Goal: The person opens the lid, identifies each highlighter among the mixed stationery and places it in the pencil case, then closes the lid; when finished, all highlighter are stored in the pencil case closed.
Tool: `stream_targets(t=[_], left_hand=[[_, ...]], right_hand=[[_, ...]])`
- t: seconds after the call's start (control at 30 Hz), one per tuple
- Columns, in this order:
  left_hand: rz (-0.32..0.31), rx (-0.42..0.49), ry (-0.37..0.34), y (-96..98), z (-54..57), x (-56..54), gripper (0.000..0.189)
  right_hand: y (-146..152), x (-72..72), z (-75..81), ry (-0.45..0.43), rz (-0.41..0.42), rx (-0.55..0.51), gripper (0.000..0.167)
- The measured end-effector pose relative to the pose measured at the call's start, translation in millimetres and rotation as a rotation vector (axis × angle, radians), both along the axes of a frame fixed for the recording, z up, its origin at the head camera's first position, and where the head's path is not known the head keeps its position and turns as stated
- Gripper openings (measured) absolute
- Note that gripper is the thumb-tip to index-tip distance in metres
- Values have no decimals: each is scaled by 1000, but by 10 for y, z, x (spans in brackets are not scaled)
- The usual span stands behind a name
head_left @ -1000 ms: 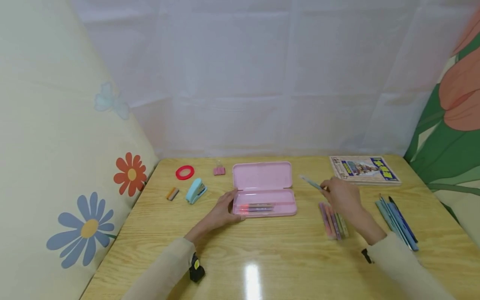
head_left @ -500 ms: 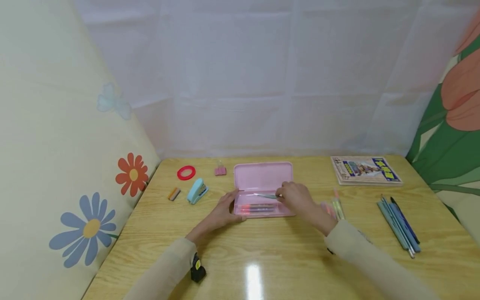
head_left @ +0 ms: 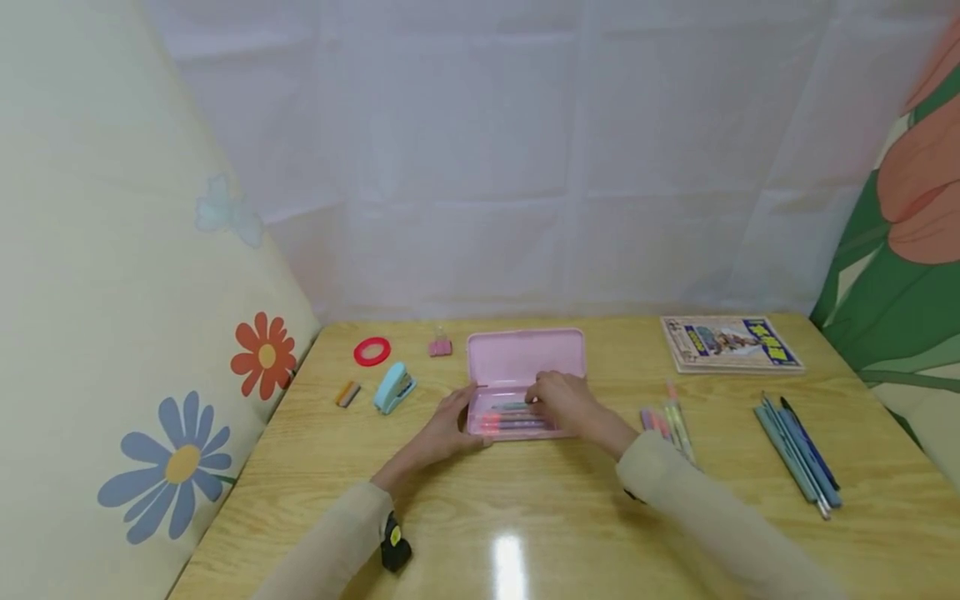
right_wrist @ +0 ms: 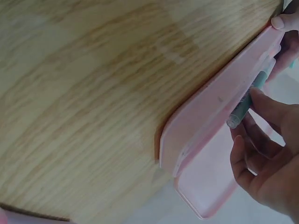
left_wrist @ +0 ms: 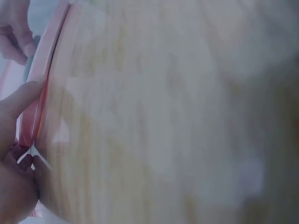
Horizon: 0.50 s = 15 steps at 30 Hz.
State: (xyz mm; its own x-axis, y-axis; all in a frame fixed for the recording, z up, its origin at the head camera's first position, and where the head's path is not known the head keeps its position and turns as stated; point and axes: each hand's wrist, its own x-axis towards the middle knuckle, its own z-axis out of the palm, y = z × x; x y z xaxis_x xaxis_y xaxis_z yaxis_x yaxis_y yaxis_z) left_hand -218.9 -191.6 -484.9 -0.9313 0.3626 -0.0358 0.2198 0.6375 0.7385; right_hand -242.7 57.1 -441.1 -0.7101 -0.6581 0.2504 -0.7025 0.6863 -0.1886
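Observation:
A pink pencil case point(head_left: 527, 357) lies on the table with its lid raised at the back. Several pens with orange-red ends point(head_left: 491, 423) lie in its front part. My left hand point(head_left: 446, 429) grips the case's left end, thumb on the front wall and the other fingers around the corner. Over the case's tray, my right hand point(head_left: 570, 407) pinches a green pen point(right_wrist: 243, 107) between thumb and fingers. The pen runs lengthwise along the case, its clear end pointing to the left; in the head view, the fingers hide its right part.
Pastel highlighters point(head_left: 667, 425) lie right of the case, with blue pens and pencils point(head_left: 798, 458) beyond. A book point(head_left: 731, 344) is at the back right. To the left are a light-blue stapler point(head_left: 393, 388), a red ring point(head_left: 372, 351), a pink binder clip point(head_left: 440, 345) and an eraser point(head_left: 347, 393).
My right hand has carried the green pen left from above the highlighters to the case and lowered it into the tray. The left hand has stayed on the case's left end.

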Motion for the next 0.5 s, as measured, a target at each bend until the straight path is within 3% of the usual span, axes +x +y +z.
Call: stream_targets(t=[0.2,0.5], left_hand=[[9,4,-8,11,9,17,97],[9,2,5,4,-22,-12,97]], right_hand=[[-36,-11,-64,-39,-33,11,9],[-29,-34,-102,-69,-8,-17,8]])
